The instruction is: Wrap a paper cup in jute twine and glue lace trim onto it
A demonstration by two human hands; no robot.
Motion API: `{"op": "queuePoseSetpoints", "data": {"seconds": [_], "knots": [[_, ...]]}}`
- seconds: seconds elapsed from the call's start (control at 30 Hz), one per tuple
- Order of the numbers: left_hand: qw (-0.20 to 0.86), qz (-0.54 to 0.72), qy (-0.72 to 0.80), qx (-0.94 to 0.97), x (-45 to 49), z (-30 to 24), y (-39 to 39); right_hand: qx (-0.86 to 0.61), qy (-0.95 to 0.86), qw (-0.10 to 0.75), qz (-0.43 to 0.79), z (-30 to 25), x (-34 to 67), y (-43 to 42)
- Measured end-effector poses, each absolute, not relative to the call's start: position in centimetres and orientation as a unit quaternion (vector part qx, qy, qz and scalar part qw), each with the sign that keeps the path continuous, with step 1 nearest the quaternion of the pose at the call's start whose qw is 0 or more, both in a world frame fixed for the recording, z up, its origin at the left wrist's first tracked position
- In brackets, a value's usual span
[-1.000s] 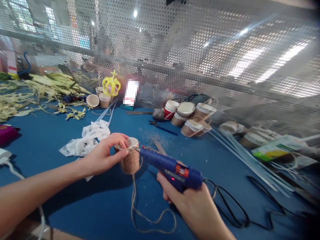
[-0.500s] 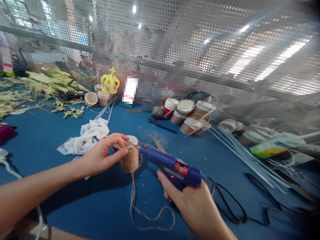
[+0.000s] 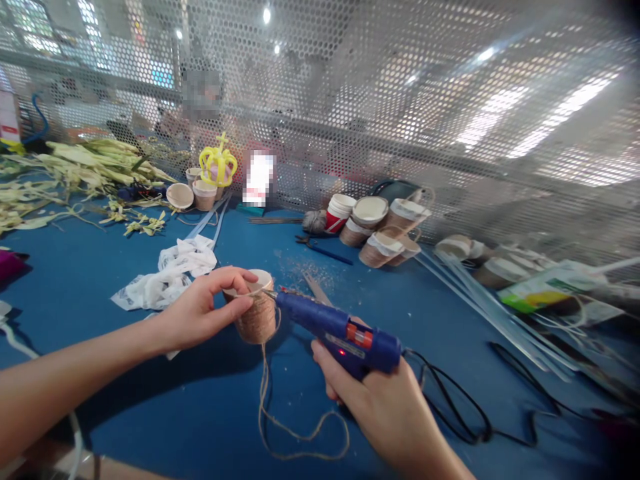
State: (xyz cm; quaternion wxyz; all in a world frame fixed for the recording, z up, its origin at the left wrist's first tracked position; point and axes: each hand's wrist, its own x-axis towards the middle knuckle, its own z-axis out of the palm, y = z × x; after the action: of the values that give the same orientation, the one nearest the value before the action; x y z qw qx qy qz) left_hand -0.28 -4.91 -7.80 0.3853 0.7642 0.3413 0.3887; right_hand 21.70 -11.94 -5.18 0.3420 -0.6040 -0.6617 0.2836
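My left hand point(image 3: 207, 303) pinches the rim of a paper cup point(image 3: 257, 321) wrapped in twine, with fingers over its near left edge. In my right hand point(image 3: 375, 393) is a blue hot glue gun point(image 3: 337, 330) with a small red light lit. Its nozzle touches or nearly touches the upper side of the cup, close to my left fingertips. A loose length of twine point(image 3: 303, 440) hangs from the cup and curls on the blue table. Behind the glue gun lie scissors point(image 3: 317, 289), partly hidden by it.
Crumpled white plastic point(image 3: 173, 270) lies left of the cup. Twine-wrapped cups point(image 3: 380, 248), pliers point(image 3: 325, 252) and a ball of grey yarn point(image 3: 315, 221) sit farther back. Clear glue sticks point(image 3: 495, 313) and a black cord point(image 3: 465, 427) are at right. Dried husks point(image 3: 95, 163) lie back left, before a perforated metal screen point(image 3: 320, 87).
Almost nothing differs. The whole view shifts slightly, and both hands keep their hold on the cup and the glue gun.
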Motion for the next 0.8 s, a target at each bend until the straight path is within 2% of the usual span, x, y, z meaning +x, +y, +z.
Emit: {"op": "queuePoseSetpoints", "data": {"seconds": [0.23,0.37,0.6,0.8], "knots": [[0.392,0.375,0.329,0.773,-0.6,-8.1,-4.6,-0.634,-0.637,0.323,0.296,-4.9,22.1,-11.6],[0.394,0.374,0.328,0.773,-0.6,-8.2,-4.5,-0.682,-0.557,0.339,0.332,-5.5,21.7,-11.3],[0.386,0.371,0.324,0.78,-0.8,-8.2,-4.5,-0.703,-0.523,0.348,0.333,-5.9,20.8,-11.2],[0.388,0.37,0.33,0.777,-0.7,-8.3,-4.4,-0.681,-0.596,0.31,0.29,-5.0,21.4,-11.4]]}}
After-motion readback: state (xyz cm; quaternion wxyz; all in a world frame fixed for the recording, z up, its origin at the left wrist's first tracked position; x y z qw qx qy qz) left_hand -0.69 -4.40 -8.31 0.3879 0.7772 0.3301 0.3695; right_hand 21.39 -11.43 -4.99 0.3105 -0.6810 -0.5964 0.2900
